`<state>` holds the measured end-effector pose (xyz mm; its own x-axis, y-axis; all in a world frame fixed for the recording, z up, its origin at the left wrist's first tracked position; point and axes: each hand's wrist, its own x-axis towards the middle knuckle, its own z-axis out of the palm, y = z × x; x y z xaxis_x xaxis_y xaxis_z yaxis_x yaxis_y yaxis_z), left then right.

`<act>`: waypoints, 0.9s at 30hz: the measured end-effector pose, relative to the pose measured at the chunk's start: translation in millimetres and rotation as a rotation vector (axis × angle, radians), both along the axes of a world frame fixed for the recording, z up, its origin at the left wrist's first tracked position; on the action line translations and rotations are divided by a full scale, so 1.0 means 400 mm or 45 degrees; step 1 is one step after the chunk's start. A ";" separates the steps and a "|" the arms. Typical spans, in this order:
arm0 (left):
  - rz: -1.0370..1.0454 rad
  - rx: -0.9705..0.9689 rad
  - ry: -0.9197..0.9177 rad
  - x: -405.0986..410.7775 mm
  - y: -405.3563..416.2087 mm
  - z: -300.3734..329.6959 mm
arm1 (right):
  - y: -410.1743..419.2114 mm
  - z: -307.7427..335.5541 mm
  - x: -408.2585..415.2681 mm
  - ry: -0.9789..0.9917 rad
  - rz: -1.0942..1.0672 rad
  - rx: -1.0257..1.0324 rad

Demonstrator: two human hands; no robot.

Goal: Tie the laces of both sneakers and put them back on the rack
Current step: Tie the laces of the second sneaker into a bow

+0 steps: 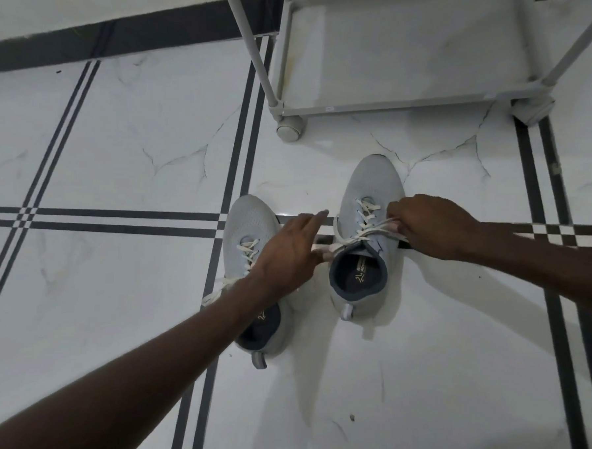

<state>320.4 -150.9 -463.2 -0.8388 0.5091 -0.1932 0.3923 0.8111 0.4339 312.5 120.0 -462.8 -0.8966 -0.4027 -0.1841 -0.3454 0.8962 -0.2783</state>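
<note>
Two light grey sneakers with cream laces stand side by side on the tiled floor, toes pointing away from me. The right sneaker point(371, 186) has its laces point(363, 234) pulled out sideways. My right hand point(428, 224) is closed on the lace end at the shoe's right side. My left hand point(289, 252) reaches across the left sneaker point(249, 216), fingers stretched, and pinches the other lace end near the right shoe's collar. The left sneaker's laces point(219, 290) lie loose over its left side. My left forearm hides part of that shoe.
A grey wheeled shoe rack point(384, 104) stands just beyond the sneakers, its bottom shelf bare, a caster point(291, 126) at its near left corner. White marble-look tiles with dark stripes point(116, 223) cover the floor all around.
</note>
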 end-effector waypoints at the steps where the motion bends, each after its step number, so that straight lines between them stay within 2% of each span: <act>1: -0.012 0.024 -0.039 0.007 0.016 0.004 | -0.009 -0.001 0.015 0.059 -0.005 -0.089; 3: -0.059 -0.021 -0.047 0.015 0.050 0.005 | -0.032 -0.019 0.044 0.124 0.069 -0.134; 5: -0.095 -0.103 0.075 0.014 0.070 0.001 | -0.048 -0.035 0.056 0.109 0.124 -0.166; 8: -0.126 -0.246 0.230 0.018 0.069 0.010 | -0.045 -0.042 0.044 0.121 0.098 -0.194; 10: -0.184 -0.369 0.244 0.020 0.062 0.016 | -0.042 -0.038 0.042 0.091 0.056 -0.213; 13: -0.223 -0.341 0.156 0.011 0.049 0.017 | -0.037 -0.030 0.042 -0.043 -0.056 -0.259; 15: -0.215 -0.307 0.200 0.000 0.039 0.018 | -0.033 -0.023 0.037 -0.079 -0.103 -0.231; 17: -0.219 -0.307 0.254 0.004 0.037 0.013 | -0.031 -0.017 0.034 -0.044 -0.093 -0.165; 21: -0.228 -0.270 0.206 0.005 0.037 0.003 | -0.026 -0.017 0.034 0.050 -0.015 -0.008; 27: -0.288 -0.323 0.217 0.003 0.016 -0.002 | -0.004 -0.027 0.041 0.040 0.060 0.008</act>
<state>321.7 -144.7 -463.9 -0.7419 0.6388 -0.2038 0.6228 0.7691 0.1436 329.0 118.3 -473.4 -0.8820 -0.4438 -0.1588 -0.3960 0.8804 -0.2608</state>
